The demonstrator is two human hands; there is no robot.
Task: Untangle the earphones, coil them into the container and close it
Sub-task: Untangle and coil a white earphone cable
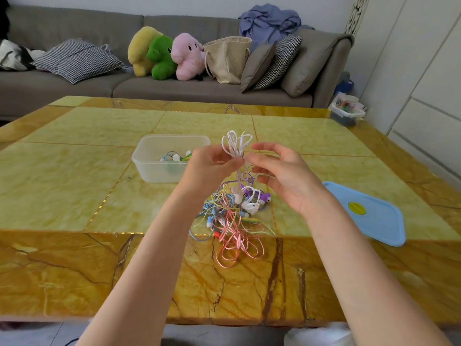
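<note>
Head view: single wide-angle camera, worn high, facing forward and down across the marble table [74,186]. Near field: both forearms. Far field: grey sofa [74,23].

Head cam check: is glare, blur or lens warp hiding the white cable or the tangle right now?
Head view: soft, even room light; only a mild sheen on the table, none over the earphone tangle. The white cable held between the left hand and right hand is sharp enough, fingertips slightly soft. Wide-angle warp bends the table edges and the blue lid; the clear container reads fine.
</note>
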